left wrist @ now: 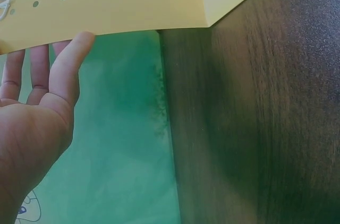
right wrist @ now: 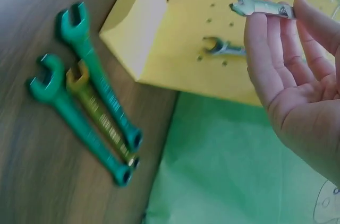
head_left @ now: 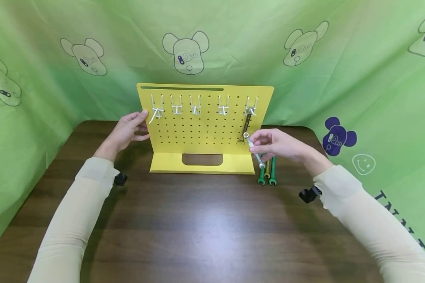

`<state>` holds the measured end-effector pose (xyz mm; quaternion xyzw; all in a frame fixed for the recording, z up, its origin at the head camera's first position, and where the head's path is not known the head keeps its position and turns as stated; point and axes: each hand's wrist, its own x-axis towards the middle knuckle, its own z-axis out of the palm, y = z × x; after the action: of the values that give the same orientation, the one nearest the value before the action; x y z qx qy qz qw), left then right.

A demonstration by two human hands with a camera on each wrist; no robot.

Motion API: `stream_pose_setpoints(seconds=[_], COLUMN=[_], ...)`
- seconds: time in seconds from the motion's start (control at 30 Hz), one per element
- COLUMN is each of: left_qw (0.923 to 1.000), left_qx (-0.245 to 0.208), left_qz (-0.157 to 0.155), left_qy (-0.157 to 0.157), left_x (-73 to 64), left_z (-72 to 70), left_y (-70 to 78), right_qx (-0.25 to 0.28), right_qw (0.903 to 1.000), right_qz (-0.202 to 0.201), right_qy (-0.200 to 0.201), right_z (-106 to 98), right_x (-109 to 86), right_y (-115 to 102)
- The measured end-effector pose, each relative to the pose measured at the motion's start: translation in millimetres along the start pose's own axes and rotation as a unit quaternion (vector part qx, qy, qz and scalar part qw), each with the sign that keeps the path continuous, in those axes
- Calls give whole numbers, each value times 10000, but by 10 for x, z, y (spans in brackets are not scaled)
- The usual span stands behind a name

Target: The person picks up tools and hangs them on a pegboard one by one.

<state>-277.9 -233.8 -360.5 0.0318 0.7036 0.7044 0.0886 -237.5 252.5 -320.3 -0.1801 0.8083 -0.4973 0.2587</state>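
A yellow pegboard stand (head_left: pixel 212 147) stands upright on the table. At its left edge, my left hand (head_left: pixel 126 127) holds the board with the thumb near the front and the other fingers passing behind. My right hand (head_left: pixel 278 144) pinches a silver combination wrench (right wrist: pixel 265 7) between thumb and fingers, in front of the board's lower right. The wrench's ring end points up toward the board and its open jaw points down. Another silver wrench (head_left: pixel 246 124) hangs from the rightmost white hook (head_left: pixel 250 106). On the table beneath the right hand lie two green wrenches (right wrist: pixel 87 136) and a gold wrench (right wrist: pixel 101 112) between them.
Several white hooks (head_left: pixel 195 108) line the board's upper part; the leftmost hook (head_left: pixel 156 112) has a long prong sticking out. The brown wooden table (head_left: pixel 184 220) extends toward me. A green printed cloth (head_left: pixel 233 43) hangs behind and at both sides.
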Motion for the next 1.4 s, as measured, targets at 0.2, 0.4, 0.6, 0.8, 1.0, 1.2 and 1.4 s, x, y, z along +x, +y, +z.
stream_pose_setpoints(seconds=[0.2,0.4,0.6,0.8,1.0,1.2,1.4], left_qw=[10000,10000,10000,10000,10000,9999,9999], left_qx=[42,-13,-63,-56,-69,-81,-91], left_qz=[16,33,54,52,66,71,57], left_qy=[31,3,28,31,12,-4,-11], left_x=[-22,-12,-20,-15,-13,-1,6], left_z=[-31,-22,-19,-17,-15,-6,3], left_y=[7,-8,-10,-12,-12,-13,-24], right_qx=[137,567,791,823,865,990,1223], right_qw=[9985,9946,9905,9898,9894,9872,9853], right_qz=[-381,-680,-808,-808,-759,-835,-767], right_qy=[378,537,781,832,880,928,911], right_z=[207,325,386,429,433,424,426], right_x=[161,284,379,404,426,442,486], right_y=[-197,-349,-448,-481,-442,-413,-369])
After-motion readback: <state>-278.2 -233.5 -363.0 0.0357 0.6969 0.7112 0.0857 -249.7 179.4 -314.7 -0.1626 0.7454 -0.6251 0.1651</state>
